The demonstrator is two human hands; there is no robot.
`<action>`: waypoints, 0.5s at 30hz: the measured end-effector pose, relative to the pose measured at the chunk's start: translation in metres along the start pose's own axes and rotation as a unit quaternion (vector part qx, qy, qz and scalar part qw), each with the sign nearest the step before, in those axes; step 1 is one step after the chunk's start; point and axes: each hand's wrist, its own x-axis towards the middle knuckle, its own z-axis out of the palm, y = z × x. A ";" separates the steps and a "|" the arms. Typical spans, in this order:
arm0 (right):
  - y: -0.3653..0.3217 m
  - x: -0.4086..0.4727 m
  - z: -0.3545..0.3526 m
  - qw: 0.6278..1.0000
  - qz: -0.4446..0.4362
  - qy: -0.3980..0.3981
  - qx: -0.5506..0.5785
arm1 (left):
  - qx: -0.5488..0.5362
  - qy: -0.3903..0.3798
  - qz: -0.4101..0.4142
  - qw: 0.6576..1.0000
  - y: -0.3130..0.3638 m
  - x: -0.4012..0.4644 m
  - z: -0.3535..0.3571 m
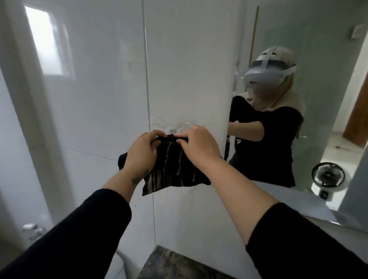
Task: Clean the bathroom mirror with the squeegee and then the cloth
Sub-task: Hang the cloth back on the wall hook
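Both my hands hold a black cloth [173, 170] with pale stripes in front of the white tiled wall. My left hand [141, 152] grips its upper left part and my right hand [197, 144] pinches its top edge. The cloth hangs down between them, just below a clear wall hook [173, 124]. The bathroom mirror [318, 85] fills the right side of the view, and its left edge lies just right of my right hand. It reflects a person wearing a headset. No squeegee is in view.
A dark stone counter [174, 268] lies below, at the bottom centre. A chrome handle [33, 231] sits at the lower left by a white door frame. The mirror reflects a small black fan [328, 175] and a wooden door [366, 99].
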 end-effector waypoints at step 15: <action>0.020 0.019 0.100 0.985 0.046 0.101 -0.130 | 0.081 0.045 0.013 0.996 -0.045 0.016 0.062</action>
